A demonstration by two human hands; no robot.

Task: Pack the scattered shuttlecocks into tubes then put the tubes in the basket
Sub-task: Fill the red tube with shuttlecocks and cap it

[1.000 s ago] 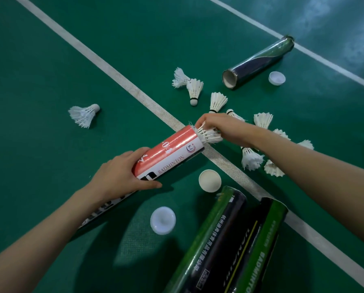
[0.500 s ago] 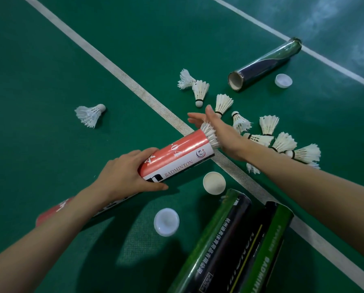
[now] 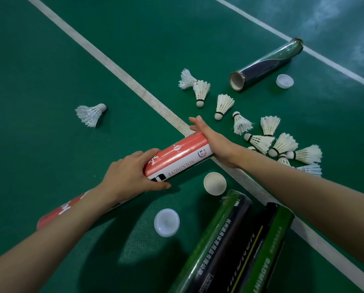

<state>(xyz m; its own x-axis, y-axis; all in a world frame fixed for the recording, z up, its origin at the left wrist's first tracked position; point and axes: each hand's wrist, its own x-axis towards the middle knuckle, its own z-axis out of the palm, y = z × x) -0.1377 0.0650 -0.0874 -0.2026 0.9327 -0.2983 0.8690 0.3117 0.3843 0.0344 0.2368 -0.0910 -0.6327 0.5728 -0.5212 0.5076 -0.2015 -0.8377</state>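
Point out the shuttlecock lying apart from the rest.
The lone shuttlecock left of the white court line; all the other shuttlecocks cluster on the line's right side.

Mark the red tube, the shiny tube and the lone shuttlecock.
red tube (image 3: 181,148): head view, its red side.
shiny tube (image 3: 267,63): head view, middle of its body.
lone shuttlecock (image 3: 90,114): head view, its feathers.

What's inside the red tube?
Nothing inside shows: the right hand presses flat over the mouth of the red and white cardboard tube, covering it, while the left hand grips its middle.
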